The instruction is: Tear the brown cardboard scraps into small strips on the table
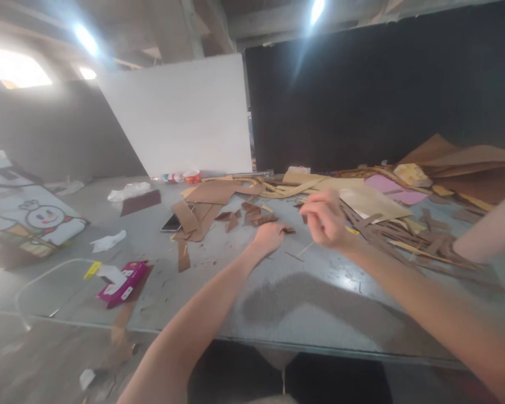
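Observation:
My left hand [270, 237] rests low on the grey table [219, 303], its fingers closed at the edge of a small brown strip [289, 229] that looks like leather or card. Beside it, slightly higher, is my right hand [325, 217], with fingers curled together in a pinch. A dark bit shows by its fingertips, but I cannot tell whether they hold it. Just beyond my left hand lies a loose group of small brown cut pieces [251, 213]. To the right of my right hand, long brown strips [398, 233] are heaped in a tangle.
Brown sheets [212, 192] and a phone [171, 223] lie left of my hands. Farther left are a purple wipes packet [124, 285] and a printed bag [37, 216]. A pale roll [490, 233] stands right. White [180, 118] and black [382, 90] panels close the back.

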Tool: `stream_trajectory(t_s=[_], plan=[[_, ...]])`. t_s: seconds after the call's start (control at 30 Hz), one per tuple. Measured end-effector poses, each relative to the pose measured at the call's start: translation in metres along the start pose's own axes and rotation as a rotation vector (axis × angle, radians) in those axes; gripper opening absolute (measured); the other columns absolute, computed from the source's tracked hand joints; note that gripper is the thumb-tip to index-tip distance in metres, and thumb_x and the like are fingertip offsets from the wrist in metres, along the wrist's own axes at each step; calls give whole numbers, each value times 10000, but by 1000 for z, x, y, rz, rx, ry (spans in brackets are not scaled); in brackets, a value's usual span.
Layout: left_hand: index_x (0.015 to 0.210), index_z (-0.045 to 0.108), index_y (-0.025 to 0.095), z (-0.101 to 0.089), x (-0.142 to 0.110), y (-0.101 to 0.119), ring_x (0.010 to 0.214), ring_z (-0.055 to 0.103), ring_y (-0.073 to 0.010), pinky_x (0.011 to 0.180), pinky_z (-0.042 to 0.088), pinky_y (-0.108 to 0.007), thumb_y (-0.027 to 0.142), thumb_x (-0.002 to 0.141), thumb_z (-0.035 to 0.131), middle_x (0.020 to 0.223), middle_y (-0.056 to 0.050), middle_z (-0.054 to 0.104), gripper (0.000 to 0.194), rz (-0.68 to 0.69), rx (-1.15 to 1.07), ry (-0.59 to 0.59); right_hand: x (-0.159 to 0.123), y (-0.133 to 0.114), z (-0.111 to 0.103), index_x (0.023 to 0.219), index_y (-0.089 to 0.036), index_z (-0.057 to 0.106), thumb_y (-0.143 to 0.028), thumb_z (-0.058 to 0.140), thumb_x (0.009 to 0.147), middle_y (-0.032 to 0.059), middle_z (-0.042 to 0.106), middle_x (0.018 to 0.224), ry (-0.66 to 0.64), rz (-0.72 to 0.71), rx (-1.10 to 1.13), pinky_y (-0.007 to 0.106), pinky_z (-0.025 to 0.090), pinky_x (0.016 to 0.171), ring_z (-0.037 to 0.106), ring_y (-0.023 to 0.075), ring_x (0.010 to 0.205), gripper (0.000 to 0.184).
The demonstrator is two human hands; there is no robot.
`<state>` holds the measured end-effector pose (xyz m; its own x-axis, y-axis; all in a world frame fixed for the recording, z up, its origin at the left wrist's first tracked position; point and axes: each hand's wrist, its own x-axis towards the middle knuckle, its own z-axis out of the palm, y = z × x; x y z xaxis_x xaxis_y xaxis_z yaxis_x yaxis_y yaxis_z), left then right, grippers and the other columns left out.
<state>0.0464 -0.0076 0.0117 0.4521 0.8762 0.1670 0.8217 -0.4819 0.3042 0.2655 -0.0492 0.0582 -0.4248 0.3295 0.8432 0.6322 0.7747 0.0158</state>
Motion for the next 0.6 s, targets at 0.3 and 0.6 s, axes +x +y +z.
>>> stream_trajectory(t_s=[0.3,0.6], plan=[[1180,784,216,-2,-3,-3,1116,772,-260,954,580,-324,126,1031,524,1156,-93,826,312,12,-39,48,-48,38,67,1168,-208,736,-323,572,1113,117,714,1216,-527,384,45,465,390,1073,623,308,1223,208],[1105,745,200,5,-7,-7,1079,697,-250,964,572,-338,70,986,537,1207,-115,677,273,62,-28,169,-54,37,71,1163,-250,731,-355,671,1085,94,697,1192,-424,297,72,459,432,1065,613,315,1206,144]])
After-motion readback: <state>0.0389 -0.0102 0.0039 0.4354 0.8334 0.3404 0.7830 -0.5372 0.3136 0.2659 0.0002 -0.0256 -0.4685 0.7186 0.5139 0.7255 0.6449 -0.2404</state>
